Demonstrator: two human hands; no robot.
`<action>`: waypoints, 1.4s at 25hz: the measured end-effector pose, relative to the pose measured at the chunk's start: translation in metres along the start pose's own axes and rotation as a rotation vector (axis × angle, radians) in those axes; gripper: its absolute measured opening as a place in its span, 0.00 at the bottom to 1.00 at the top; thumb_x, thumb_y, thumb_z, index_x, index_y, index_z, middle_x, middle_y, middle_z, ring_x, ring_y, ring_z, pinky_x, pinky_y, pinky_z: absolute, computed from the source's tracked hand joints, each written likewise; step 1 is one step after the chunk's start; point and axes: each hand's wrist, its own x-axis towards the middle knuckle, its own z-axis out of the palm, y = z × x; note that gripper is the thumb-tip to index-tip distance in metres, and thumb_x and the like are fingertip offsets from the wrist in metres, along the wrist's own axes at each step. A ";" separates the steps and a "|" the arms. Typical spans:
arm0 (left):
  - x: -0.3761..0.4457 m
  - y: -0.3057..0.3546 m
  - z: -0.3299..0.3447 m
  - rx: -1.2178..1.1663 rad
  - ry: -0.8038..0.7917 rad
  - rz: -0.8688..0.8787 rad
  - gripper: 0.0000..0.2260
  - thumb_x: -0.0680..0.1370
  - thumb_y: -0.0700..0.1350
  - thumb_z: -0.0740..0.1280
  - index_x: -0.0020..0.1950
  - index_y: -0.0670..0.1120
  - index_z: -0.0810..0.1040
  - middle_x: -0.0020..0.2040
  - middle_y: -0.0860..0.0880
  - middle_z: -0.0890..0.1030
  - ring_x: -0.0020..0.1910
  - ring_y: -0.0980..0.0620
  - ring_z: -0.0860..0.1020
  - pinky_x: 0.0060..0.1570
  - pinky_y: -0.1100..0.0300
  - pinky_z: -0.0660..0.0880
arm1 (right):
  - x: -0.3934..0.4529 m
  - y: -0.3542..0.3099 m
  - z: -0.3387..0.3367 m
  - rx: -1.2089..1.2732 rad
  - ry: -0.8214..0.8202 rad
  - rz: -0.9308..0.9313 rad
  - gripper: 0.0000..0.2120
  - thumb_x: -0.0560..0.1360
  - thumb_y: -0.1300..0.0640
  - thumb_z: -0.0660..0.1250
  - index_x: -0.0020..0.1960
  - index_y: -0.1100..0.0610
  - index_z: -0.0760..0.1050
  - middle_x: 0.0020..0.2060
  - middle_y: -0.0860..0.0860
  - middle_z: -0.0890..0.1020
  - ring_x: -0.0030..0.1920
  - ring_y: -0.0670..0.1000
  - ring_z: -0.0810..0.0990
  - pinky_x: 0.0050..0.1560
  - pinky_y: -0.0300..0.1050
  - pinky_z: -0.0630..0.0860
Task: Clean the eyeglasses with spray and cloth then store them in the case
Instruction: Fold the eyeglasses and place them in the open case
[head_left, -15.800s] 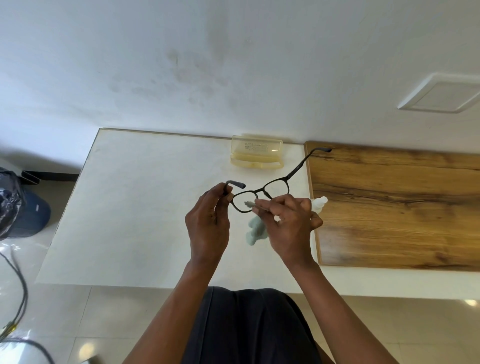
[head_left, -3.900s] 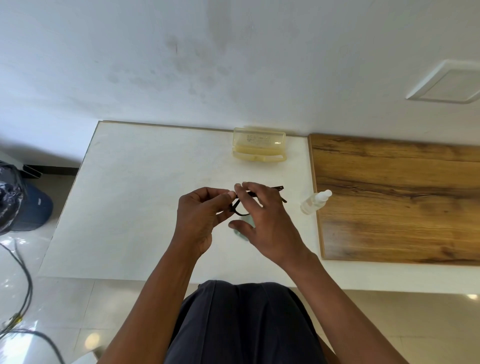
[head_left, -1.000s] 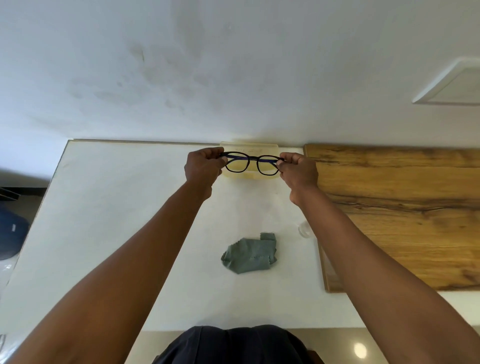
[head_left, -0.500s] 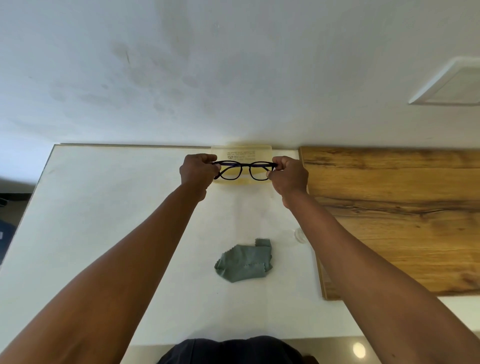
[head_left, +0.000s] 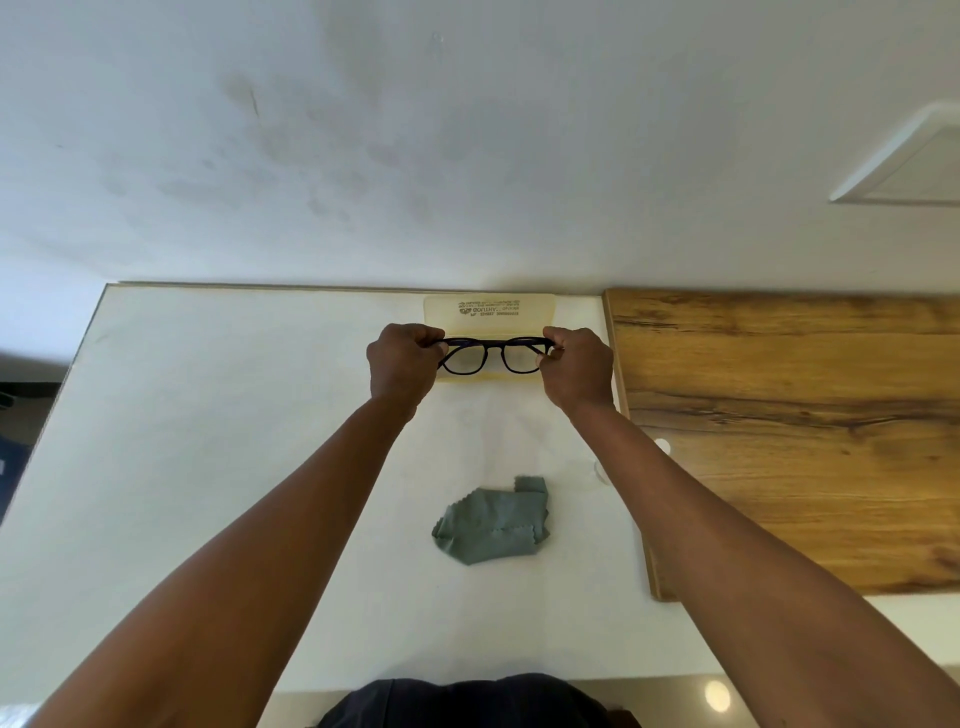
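Left hand (head_left: 402, 364) and right hand (head_left: 579, 366) each pinch an end of the folded eyeglasses (head_left: 491, 356), poised over the open case (head_left: 488, 312). Cloth (head_left: 491, 522) lies discarded on the table (head_left: 234, 415); cleaning looks finished. Left: seat glasses, close case.

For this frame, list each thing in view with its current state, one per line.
eyeglasses: folded, held at both ends over the case
case: open, lid up
cloth: crumpled, lying loose on the table
left hand: gripping the frame
right hand: gripping the frame
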 end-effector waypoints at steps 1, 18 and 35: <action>0.000 -0.001 0.001 0.015 -0.004 0.013 0.09 0.74 0.38 0.69 0.53 0.42 0.81 0.47 0.45 0.82 0.43 0.49 0.78 0.39 0.65 0.72 | 0.000 0.001 0.000 -0.005 -0.008 -0.002 0.19 0.74 0.67 0.65 0.64 0.62 0.72 0.59 0.60 0.77 0.62 0.57 0.74 0.63 0.44 0.68; 0.003 -0.014 0.006 0.163 0.024 0.145 0.09 0.71 0.38 0.70 0.51 0.41 0.78 0.53 0.43 0.75 0.48 0.51 0.71 0.45 0.63 0.67 | -0.008 -0.001 0.010 -0.327 -0.049 -0.210 0.16 0.75 0.69 0.60 0.62 0.65 0.71 0.54 0.62 0.72 0.54 0.58 0.72 0.46 0.42 0.68; -0.010 -0.026 0.000 -0.022 -0.015 0.030 0.12 0.76 0.43 0.66 0.59 0.47 0.77 0.43 0.51 0.78 0.50 0.44 0.79 0.55 0.51 0.76 | -0.021 -0.005 0.013 -0.055 -0.004 -0.077 0.15 0.78 0.62 0.58 0.63 0.64 0.70 0.61 0.61 0.71 0.60 0.58 0.72 0.57 0.44 0.67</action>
